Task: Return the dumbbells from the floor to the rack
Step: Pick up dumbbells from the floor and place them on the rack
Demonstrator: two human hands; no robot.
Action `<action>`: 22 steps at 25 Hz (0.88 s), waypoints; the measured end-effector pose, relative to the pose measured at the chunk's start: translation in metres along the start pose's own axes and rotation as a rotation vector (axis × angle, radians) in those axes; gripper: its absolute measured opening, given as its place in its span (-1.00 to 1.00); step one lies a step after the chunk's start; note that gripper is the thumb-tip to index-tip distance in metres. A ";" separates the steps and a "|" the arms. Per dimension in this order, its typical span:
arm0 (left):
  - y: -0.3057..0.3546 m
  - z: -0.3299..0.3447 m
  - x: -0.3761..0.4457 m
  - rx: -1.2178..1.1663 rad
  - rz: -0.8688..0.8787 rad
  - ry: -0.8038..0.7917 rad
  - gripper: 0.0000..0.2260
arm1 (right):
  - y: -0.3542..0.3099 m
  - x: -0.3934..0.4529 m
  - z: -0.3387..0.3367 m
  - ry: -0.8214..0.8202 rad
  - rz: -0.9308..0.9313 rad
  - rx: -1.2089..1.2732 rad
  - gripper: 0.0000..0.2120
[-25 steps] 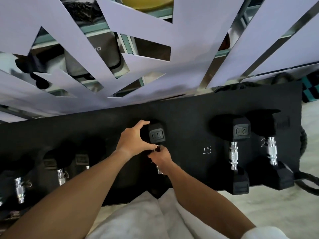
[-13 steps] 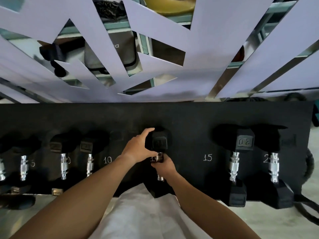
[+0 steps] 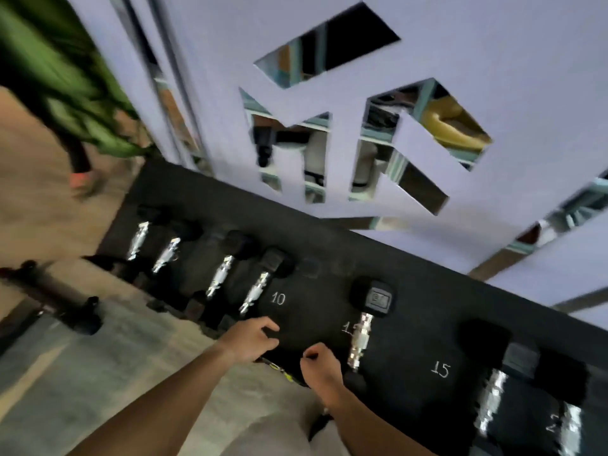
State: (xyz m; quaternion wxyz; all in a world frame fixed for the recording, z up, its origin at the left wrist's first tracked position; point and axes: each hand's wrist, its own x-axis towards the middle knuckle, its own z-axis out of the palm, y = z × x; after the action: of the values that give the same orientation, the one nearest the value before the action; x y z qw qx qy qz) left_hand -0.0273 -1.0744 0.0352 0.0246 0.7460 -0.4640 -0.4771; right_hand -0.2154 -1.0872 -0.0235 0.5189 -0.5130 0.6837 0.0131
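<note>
The view has swung left and tilted since a moment ago, and both hands have let go of the dumbbell (image 3: 367, 327) they were setting down. It now lies alone on the rack (image 3: 411, 311), its handle beside a chalked number, so that one looks placed, and the turn of the head suggests the person is looking for the next.

From the left: a dark bar-like weight (image 3: 56, 296) lies on the floor (image 3: 65, 383), blurred; whether it belongs to the task I cannot tell. On the rack, four dumbbells (image 3: 197, 258) sit in a row, ending by the chalked "10" (image 3: 277, 298). The left hand (image 3: 250, 339) hovers at the rack's near edge, fingers loosely curled around nothing. The right hand (image 3: 320, 365) is just beside the placed dumbbell's near head, fingers curled in and empty. Past the chalked "15" (image 3: 441, 369), where the slot is bare, two more dumbbells (image 3: 526, 399) rest at the far right, blurred.
</note>
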 end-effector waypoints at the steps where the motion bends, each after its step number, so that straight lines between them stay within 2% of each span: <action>1: -0.027 -0.005 -0.023 -0.047 -0.013 0.054 -0.73 | -0.014 -0.013 0.023 -0.051 -0.057 -0.074 -0.79; 5: -0.164 -0.011 -0.130 -0.290 -0.163 0.220 -0.69 | -0.054 -0.074 0.135 -0.247 -0.247 -0.302 -0.83; 7: -0.225 -0.006 -0.182 -0.396 -0.247 0.288 -0.69 | -0.064 -0.103 0.190 -0.335 -0.279 -0.358 -0.79; 12: -0.381 0.024 -0.320 -0.693 -0.470 0.558 -0.74 | -0.090 -0.204 0.354 -0.552 -0.395 -0.671 -0.81; 17: -0.485 0.070 -0.404 -0.936 -0.646 0.655 -0.78 | -0.104 -0.263 0.475 -0.699 -0.493 -0.887 -0.86; 22: -0.576 0.105 -0.454 -1.216 -0.824 0.720 -0.90 | -0.122 -0.296 0.611 -0.816 -0.605 -1.124 -0.86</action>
State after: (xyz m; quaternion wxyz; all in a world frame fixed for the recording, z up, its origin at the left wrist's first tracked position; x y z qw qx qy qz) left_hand 0.2288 -0.3795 0.0142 0.3951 0.8204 0.2238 -0.3473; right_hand 0.2783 -0.6052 -0.0291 0.3722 -0.8200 0.1573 0.4054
